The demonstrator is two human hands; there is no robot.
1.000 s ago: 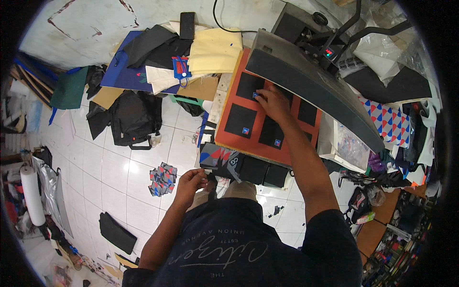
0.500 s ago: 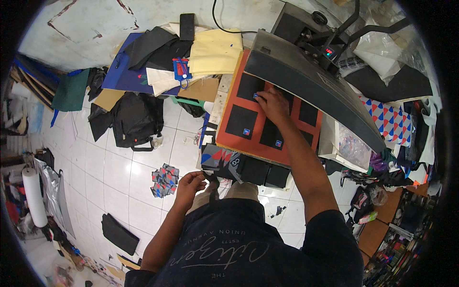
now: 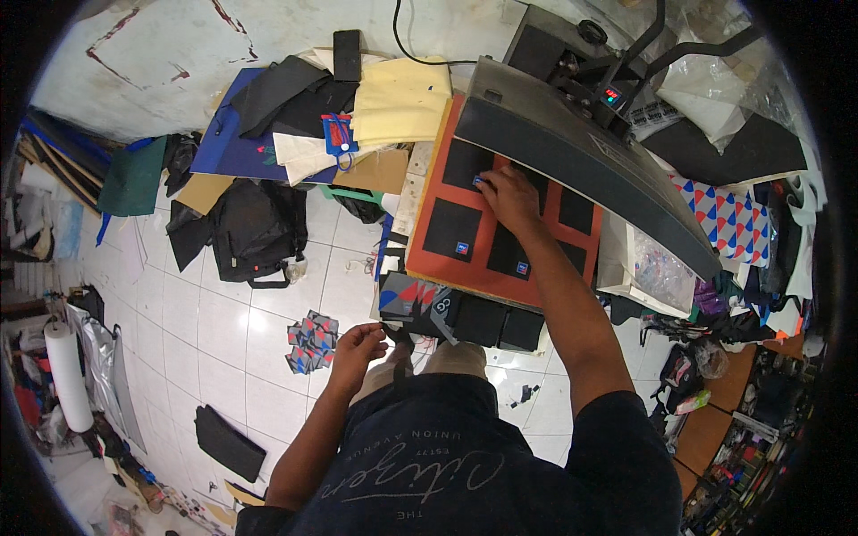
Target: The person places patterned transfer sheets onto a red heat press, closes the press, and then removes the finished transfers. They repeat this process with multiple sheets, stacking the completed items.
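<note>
A heat press with a raised dark upper plate (image 3: 581,161) stands at the right. On its orange-red lower pad (image 3: 478,213) lie several black fabric squares in rows. Two near squares, a left one (image 3: 452,223) and one beside it, each bear a small blue label (image 3: 462,248) near a lower corner. My right hand (image 3: 511,201) reaches under the plate's edge, fingertips closed at a small blue label (image 3: 478,181) on the far-left square. My left hand (image 3: 360,347) hangs short of the pad, fingers pinched together; anything between them is too small to see.
Patterned grey, red and blue pieces (image 3: 407,295) and black pieces (image 3: 478,319) lie before the press. More patterned pieces (image 3: 313,341) and a black bag (image 3: 255,230) are on the tiled floor. Yellow cloth (image 3: 402,98) and a phone (image 3: 347,55) lie left of the press.
The view has shifted slightly. My right hand stays at the same label, and my left hand keeps nearly the same place with its fingers pinched.
</note>
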